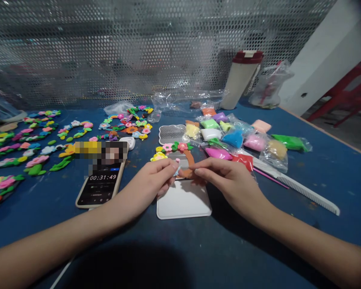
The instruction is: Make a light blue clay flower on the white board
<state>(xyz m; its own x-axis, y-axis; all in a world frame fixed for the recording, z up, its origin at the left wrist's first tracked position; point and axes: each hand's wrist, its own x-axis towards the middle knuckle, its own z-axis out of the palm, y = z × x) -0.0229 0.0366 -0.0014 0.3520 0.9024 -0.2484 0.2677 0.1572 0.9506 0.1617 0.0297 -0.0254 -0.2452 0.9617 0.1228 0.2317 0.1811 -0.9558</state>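
My left hand [159, 174] is closed in a pinch on a small light blue clay piece [177, 171] with a pink tip. Opposite it, the thumb and fingers of my right hand [225, 176] come together beside a brown band [187, 158]; whether anything is between them I cannot make out. That band curves round a mirror-like centre, with a pink flower [167, 147], a red-pink flower [183, 147] and a yellow flower [158, 156] along its edge. My fingers hide part of it. Below the hands lies a white rounded panel [183, 202].
A phone [100, 180] showing a timer lies left, near several flower-decorated clay pieces [37, 160]. Bagged coloured clay [218, 152], a white comb [307, 194] and a pink stick [270, 178] lie right. A tumbler [242, 80] stands behind, before a perforated metal screen [138, 52].
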